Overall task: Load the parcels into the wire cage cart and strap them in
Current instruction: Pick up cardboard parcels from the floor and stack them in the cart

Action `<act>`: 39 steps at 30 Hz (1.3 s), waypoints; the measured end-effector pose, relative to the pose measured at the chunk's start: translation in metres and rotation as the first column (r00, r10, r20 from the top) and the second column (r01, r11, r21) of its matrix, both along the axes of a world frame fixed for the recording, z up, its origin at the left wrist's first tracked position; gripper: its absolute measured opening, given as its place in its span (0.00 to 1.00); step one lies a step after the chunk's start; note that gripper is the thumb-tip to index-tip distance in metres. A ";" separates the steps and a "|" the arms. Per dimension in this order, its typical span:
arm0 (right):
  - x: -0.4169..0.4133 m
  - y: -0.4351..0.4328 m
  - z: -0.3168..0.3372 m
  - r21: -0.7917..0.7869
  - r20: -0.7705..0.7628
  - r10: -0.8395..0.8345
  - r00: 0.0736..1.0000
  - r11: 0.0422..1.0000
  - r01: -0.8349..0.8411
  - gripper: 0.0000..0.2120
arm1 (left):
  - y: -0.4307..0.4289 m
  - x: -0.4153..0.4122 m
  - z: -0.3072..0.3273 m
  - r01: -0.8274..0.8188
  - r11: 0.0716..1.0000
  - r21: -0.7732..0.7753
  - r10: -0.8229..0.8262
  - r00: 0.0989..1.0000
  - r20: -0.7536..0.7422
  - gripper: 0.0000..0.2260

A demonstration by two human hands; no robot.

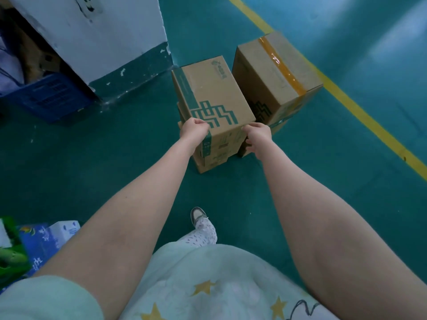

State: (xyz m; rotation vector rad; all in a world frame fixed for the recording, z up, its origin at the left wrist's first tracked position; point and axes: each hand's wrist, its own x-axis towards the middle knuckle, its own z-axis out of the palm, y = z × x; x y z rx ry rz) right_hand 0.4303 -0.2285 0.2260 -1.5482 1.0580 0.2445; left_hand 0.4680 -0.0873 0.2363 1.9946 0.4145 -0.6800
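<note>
A stack of brown cardboard parcels with green print stands on the green floor ahead of me. My left hand (pixel 193 130) grips the near left corner of the top parcel (pixel 210 93), fingers curled over its edge. On the near right corner my right hand (pixel 257 137) has its fingers curled against the side. Lower parcels (pixel 211 161) show beneath the top one. A second, larger parcel (pixel 275 70) sealed with yellow-brown tape stands just to the right. No wire cage cart is in view.
A white pillar (pixel 97 38) with a dark green base rises at the back left, with a blue plastic crate (pixel 50 100) beside it. A yellow floor line (pixel 346 98) runs diagonally on the right. Blue and green packages (pixel 34 245) lie at the near left. My shoe (pixel 197 215) is below the stack.
</note>
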 end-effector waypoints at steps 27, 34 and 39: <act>0.130 -0.093 -0.108 0.156 -0.198 0.406 0.892 0.912 -0.380 0.32 | -0.070 0.077 -0.106 -0.590 0.807 0.000 0.547 0.748 -0.375 0.37; 0.160 -0.091 -0.079 0.092 -0.036 0.421 0.906 0.904 -0.417 0.25 | -0.068 0.088 -0.065 -0.679 0.729 -0.084 0.637 0.719 -0.279 0.32; 0.173 -0.065 -0.047 0.077 0.044 0.543 0.838 0.835 -0.545 0.23 | -0.046 0.076 -0.032 -0.765 0.633 -0.117 0.734 0.642 -0.223 0.33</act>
